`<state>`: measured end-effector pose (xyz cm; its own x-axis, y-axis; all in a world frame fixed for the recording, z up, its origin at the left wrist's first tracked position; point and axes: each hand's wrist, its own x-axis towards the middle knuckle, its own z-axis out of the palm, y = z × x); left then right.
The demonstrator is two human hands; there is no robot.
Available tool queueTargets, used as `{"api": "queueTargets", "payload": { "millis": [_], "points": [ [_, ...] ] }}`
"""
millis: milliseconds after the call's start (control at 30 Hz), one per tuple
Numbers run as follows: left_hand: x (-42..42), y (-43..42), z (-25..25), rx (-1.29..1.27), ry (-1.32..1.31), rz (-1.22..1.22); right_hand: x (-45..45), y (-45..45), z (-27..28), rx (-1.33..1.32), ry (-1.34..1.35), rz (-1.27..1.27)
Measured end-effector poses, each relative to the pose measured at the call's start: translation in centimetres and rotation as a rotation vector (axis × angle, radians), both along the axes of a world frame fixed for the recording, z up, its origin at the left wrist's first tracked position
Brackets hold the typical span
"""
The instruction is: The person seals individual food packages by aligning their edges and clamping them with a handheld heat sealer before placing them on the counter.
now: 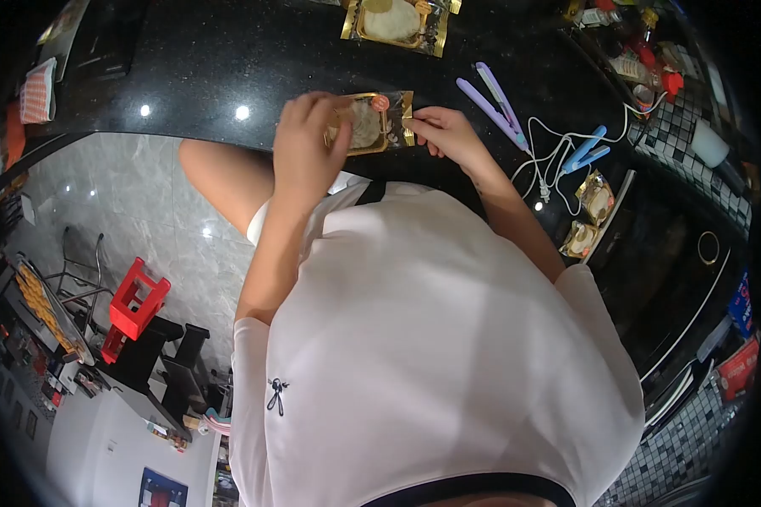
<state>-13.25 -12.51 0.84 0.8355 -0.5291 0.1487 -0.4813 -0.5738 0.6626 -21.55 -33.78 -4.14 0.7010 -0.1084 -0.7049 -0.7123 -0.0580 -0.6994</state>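
Observation:
A clear plastic packet with gold ends lies crosswise at the counter's near edge. Inside it is a pale round food item in a gold tray, with an orange round label on top. My left hand is curled over the packet's left end, thumb and fingers closed around it; the fingertips are partly hidden. At the right end, my right hand pinches the gold edge between thumb and fingers. To the right of that hand lies a purple hair straightener with its two arms apart.
Another gold-edged packet lies farther back. A small blue clamp-like tool and white cords are at the right, near two small packets. Bottles stand at the back right. A red stool is on the floor.

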Motion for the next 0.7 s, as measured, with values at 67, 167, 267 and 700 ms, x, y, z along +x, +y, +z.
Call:
{"api": "queueTargets", "payload": {
  "millis": [67,167,267,700],
  "points": [
    [-1.3,-0.2,-0.2,-0.012,-0.024,-0.077,0.2,-0.3,-1.6,0.052,-0.05,0.024],
    [-2.5,-0.6,-0.8,-0.002,-0.027,-0.138,0.3,0.3,-1.8,0.106,-0.109,-0.032],
    [-3.3,-0.5,0.5,-0.01,-0.03,-0.131,0.2,2.1,1.8,0.203,-0.151,-0.26],
    [-3.8,0.3,1.0,-0.045,-0.103,0.073,0.8,3.8,4.3,0.18,-0.391,-0.159]
  ]
}}
